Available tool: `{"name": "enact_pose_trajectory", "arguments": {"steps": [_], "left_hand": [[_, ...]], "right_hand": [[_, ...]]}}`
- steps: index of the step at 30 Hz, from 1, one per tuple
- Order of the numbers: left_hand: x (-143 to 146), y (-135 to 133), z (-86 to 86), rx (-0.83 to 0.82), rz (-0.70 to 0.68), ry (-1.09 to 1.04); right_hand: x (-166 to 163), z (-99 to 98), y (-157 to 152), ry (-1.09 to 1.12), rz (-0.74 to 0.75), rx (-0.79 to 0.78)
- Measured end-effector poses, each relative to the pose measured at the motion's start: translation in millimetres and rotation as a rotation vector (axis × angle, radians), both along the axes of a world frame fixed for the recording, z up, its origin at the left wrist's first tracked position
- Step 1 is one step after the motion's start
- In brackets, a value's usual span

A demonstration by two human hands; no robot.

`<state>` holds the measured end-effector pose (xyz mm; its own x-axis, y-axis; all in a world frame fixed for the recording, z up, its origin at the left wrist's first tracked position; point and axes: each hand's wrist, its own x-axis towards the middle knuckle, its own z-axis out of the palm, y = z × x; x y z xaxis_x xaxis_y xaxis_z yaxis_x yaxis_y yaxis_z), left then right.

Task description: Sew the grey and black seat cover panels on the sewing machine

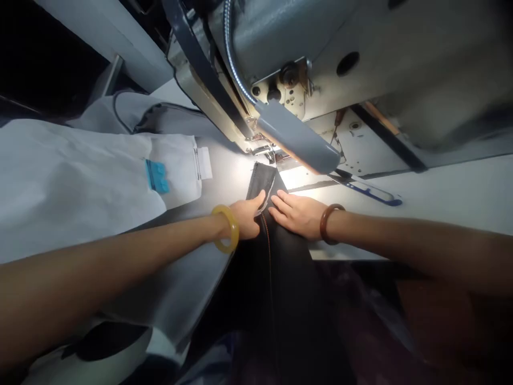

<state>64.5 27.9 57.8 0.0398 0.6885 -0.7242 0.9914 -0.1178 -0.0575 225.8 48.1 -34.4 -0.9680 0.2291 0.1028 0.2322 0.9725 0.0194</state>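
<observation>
Black fabric (290, 278) with a reddish stitched line runs from below up to the sewing machine's presser foot (265, 151). A folded strip (260, 179) with a pale edge lies on its upper end, just in front of the foot. My left hand (245, 218), with a yellow bangle at the wrist, pinches the fabric's left side; its thumb is on the strip and its other fingers are partly hidden. Flat on the fabric's right side rests my right hand (300, 215), fingers extended, a brown bangle on that wrist. The needle area is partly covered by glare.
A grey lamp (298, 138) on a flexible neck hangs over the sewing machine's (340, 48) bed. Blue-handled thread snips (368, 193) lie at the right. White cloth (72, 171) with a blue piece (157, 176) on it spreads across the left. The table edge (348, 259) is near my right forearm.
</observation>
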Motion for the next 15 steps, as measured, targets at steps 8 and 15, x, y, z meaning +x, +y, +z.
{"name": "enact_pose_trajectory", "arguments": {"steps": [8,15], "left_hand": [[-3.3,-1.8,-11.6,0.053,0.175,-0.182],[-2.4,-3.2,-8.0,-0.003,0.189,-0.244]], "right_hand": [[0.6,-14.4,1.1,0.151,0.003,0.101],[0.7,-9.7,4.2,0.132,0.022,0.086]]}}
